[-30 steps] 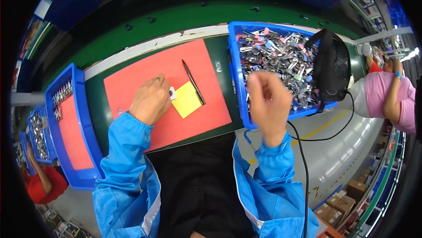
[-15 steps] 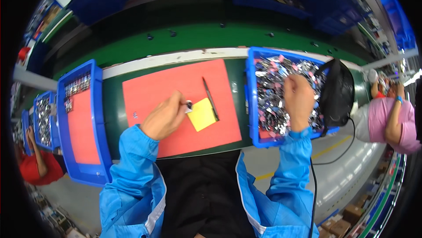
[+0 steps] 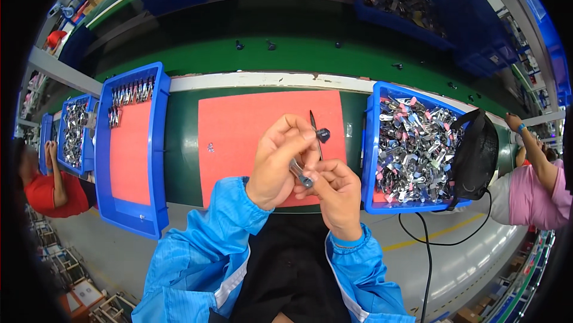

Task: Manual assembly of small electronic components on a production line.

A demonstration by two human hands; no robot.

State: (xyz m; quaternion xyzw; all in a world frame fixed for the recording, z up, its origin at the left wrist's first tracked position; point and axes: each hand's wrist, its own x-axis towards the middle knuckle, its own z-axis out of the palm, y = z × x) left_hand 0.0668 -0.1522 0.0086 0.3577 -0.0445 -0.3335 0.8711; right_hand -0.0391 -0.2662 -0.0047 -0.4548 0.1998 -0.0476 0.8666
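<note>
My left hand is closed over the red mat, a small dark rounded piece at its thumb and fingertip. Just below, a short silvery nail clipper with a dark end lies between both hands. The fingers of my right hand pinch it at the dark end. A dark pen lies on the mat, partly behind my hands. A little left of my hands, tiny shiny bits rest on the mat.
On the right a blue bin holds heaped nail clippers, with a black bag and cable beside it. The left blue tray has clippers in rows. Beyond is a green belt with dark bits. People work at both sides.
My right hand has left the bin of clippers and joined my left hand over the mat. A clipper is now between them. The yellow paper is now hidden; the view has shifted.
</note>
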